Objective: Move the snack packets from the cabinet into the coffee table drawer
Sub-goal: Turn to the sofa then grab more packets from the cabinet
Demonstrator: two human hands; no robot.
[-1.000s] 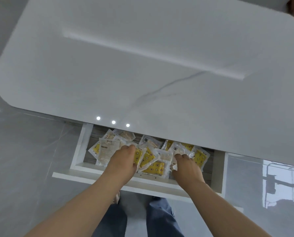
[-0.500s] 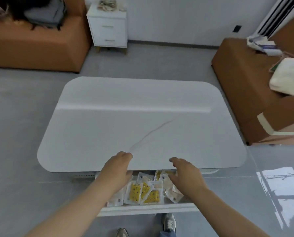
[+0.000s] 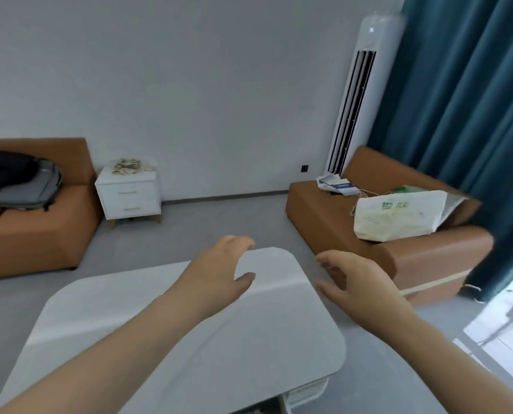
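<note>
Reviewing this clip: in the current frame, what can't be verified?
- Drawer: the coffee table top hides its inside, so no packets there can be seen.
- Pile on the white cabinet: too small and blurred to count.
- Left hand and right hand: both open, empty.

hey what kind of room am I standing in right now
Most likely a home living room: brown sofas, a low white coffee table, and a tall standing air conditioner beside teal curtains.
</note>
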